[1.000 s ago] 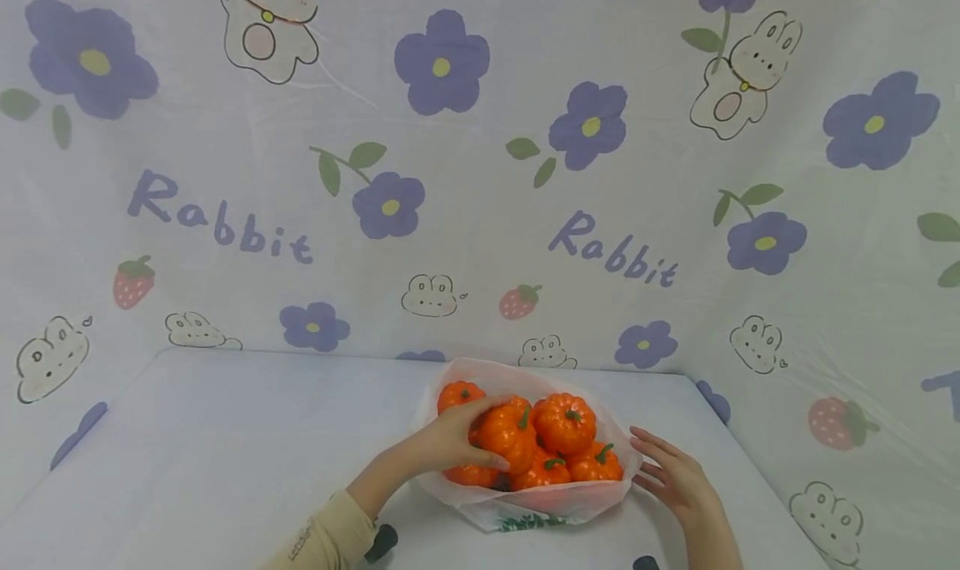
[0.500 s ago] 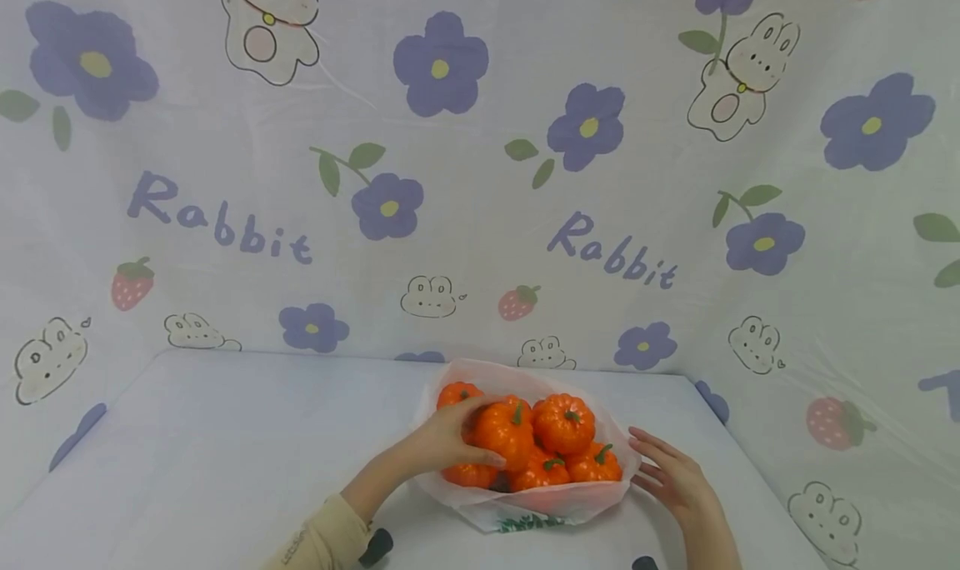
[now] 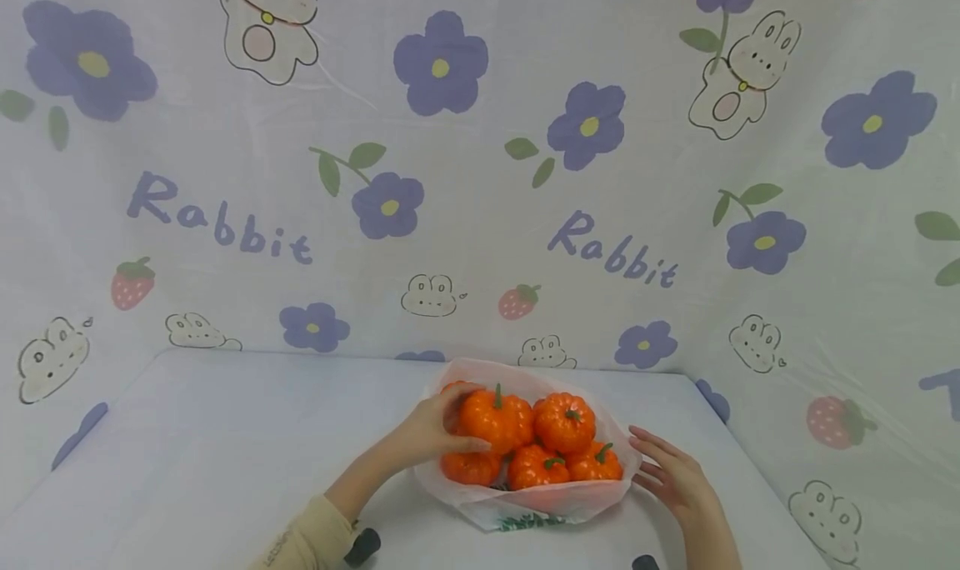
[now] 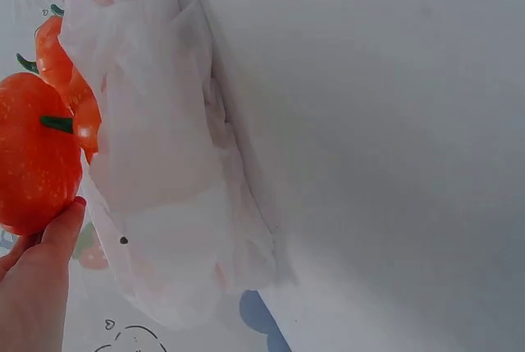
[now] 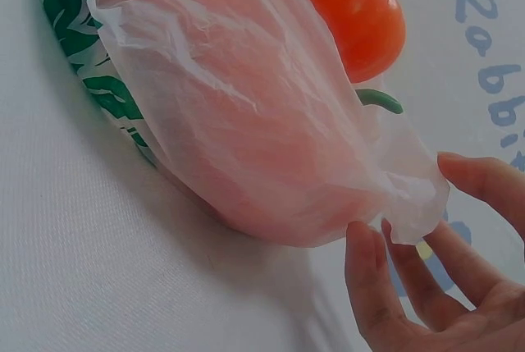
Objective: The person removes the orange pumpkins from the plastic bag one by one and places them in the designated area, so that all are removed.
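In the head view, my left hand grips a small orange pumpkin with a green stem pointing up, fingers behind it and thumb in front. This pumpkin also shows at the left edge of the left wrist view, with the thumb against its lower side. Several similar pumpkins lie around it inside a thin white plastic bag, whose mouth faces up. My right hand is at the bag's right end, fingers extended. In the right wrist view its fingertips are right at the bag's rim.
The bag stands on a white-covered table near its back edge. A patterned curtain with rabbits, flowers and strawberries hangs behind and along the sides. Dark wrist pieces show near the bottom edge.
My left hand has shifted slightly left with its pumpkin, and the stem has turned upright. More of the pumpkins on the right is uncovered. My right hand stays at the bag.
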Demonstrator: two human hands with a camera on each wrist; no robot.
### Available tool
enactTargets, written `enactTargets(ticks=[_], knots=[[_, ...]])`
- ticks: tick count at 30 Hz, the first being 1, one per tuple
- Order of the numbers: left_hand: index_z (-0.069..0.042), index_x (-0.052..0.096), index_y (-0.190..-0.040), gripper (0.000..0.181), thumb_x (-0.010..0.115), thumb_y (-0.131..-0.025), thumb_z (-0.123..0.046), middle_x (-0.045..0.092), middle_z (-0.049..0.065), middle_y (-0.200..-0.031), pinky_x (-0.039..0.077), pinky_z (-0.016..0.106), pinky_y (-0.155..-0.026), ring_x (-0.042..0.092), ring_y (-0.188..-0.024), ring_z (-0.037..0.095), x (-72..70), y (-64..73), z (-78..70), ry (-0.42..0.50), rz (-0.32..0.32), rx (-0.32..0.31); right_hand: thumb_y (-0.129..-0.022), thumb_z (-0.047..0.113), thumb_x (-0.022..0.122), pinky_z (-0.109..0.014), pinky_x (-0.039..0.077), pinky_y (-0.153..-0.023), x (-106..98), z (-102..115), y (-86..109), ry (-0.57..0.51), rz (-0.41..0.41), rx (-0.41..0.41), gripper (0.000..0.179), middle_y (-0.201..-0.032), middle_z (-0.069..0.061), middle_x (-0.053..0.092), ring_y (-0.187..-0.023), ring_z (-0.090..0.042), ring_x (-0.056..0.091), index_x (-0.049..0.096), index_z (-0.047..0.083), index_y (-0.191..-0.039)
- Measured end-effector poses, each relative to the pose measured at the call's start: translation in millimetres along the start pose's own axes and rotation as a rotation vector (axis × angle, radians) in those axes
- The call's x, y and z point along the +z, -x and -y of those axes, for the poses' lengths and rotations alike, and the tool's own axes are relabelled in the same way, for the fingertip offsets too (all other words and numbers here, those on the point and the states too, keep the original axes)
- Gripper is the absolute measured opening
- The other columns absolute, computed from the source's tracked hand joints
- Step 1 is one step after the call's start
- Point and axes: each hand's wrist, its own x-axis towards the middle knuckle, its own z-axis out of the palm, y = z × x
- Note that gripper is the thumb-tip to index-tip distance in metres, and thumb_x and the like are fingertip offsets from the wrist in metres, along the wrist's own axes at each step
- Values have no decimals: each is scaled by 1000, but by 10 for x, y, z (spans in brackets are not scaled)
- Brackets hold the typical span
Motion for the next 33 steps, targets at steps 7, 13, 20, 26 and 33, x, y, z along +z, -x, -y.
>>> enactTargets(ticks=[7, 13, 20, 26, 33], knots=[[-21, 42, -144, 80, 83, -76, -34, 43, 4, -154, 41, 52, -112, 40, -143, 33, -75, 47, 75, 95, -36, -11, -90, 34, 70, -32, 55, -95, -10, -4, -7, 3, 9, -7, 58, -120, 11, 58, -101, -14, 59, 52, 13, -141], [-19, 43, -143, 77, 83, -77, -30, 44, 5, -152, 39, 51, -113, 39, -144, 33, -168, 98, 117, 128, -72, -18, -90, 33, 70, -30, 55, -94, -4, -9, -4, 9, 1, -7, 58, -124, 9, 56, -100, -13, 60, 53, 13, -141], [-16, 43, -142, 76, 83, -78, -27, 44, 7, -151, 40, 49, -113, 39, -143, 34, -270, 154, 183, 142, -92, -8, -91, 34, 68, -36, 53, -101, 15, -1, -2, 17, -8, -3, 62, -156, -14, 35, -104, -15, 58, 47, 10, -145], [-13, 43, -142, 76, 82, -78, -25, 43, 10, -152, 41, 47, -112, 39, -143, 35, -372, 211, 204, 135, -147, -31, -92, 35, 67, -42, 47, -109, 25, 5, 0, 23, -3, 9, 66, -160, -17, 26, -109, -17, 56, 42, 10, -148], [-14, 41, -142, 79, 83, -77, -30, 42, 9, -153, 41, 47, -112, 36, -145, 35, -542, 284, 278, 124, -191, -51, -91, 36, 68, -38, 52, -104, 25, 3, -1, 21, 0, 8, 68, -160, -16, 27, -107, -16, 57, 43, 10, -147]])
